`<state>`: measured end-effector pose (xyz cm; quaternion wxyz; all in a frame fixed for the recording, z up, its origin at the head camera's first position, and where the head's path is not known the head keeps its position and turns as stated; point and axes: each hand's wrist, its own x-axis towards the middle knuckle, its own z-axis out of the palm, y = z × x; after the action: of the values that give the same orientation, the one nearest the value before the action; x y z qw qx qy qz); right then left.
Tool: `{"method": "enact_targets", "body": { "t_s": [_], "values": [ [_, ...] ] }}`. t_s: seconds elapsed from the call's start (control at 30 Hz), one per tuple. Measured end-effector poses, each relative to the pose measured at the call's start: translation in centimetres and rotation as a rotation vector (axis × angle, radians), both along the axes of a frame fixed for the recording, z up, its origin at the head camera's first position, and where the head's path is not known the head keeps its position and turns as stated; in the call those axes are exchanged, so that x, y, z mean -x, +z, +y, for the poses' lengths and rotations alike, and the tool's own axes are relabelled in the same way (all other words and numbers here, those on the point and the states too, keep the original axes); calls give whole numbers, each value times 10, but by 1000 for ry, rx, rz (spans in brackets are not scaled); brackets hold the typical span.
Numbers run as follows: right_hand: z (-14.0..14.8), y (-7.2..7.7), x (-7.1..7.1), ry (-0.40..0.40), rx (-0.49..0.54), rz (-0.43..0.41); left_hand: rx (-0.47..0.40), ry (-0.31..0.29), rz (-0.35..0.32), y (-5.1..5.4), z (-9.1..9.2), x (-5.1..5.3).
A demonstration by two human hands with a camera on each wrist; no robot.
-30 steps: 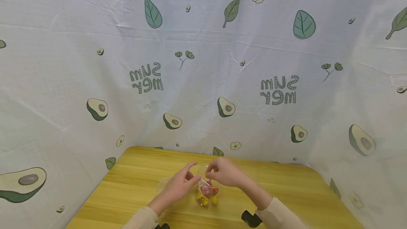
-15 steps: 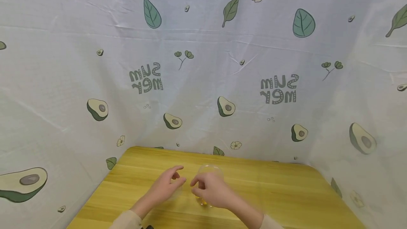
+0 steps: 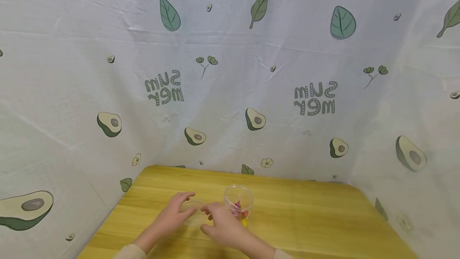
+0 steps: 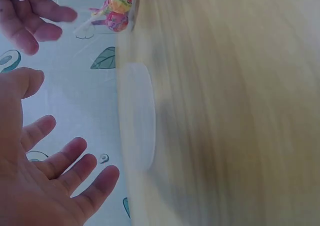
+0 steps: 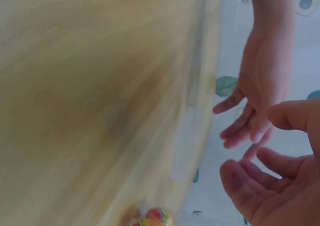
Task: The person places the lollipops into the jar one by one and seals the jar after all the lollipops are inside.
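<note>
A clear round lid (image 3: 194,221) lies flat on the table, and it shows as a whitish disc (image 4: 140,118) in the left wrist view. My left hand (image 3: 172,216) hovers over the lid's left side, fingers spread and bent a little, holding nothing. Over its right side is my right hand (image 3: 225,226), the fingers loosely bent with nothing between them. Just behind the right hand stands a clear plastic tub (image 3: 238,190) without a cover. Several wrapped lollipops (image 4: 118,8), pink, red and yellow with white sticks, are inside; the right hand partly hides the tub's lower part.
The wooden table (image 3: 316,219) has rounded far corners and extends to both sides of the hands. A white cloth (image 3: 223,91) printed with avocados and leaves hangs behind it and along its sides.
My right hand has moved from above the tub leftward and down to the lid. The left hand has shifted left, away from the tub. The lid seems to have moved slightly right.
</note>
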<state>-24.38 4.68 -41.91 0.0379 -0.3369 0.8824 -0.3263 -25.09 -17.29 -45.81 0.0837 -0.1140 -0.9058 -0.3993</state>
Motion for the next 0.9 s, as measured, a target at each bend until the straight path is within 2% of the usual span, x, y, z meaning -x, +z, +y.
{"method": "enact_targets", "body": {
  "t_s": [0.23,0.63,0.9],
  "values": [
    [-14,-13,-2,-83,-22,-18,31,16,12,-4,-8,-5],
    [-31,-29,-1,-188,-51,-42,32,-39,-114,-18,-24,-7],
    [-34,-38,6,-219,-66,-79,30,-42,-107,-19,-27,-10]
  ]
}}
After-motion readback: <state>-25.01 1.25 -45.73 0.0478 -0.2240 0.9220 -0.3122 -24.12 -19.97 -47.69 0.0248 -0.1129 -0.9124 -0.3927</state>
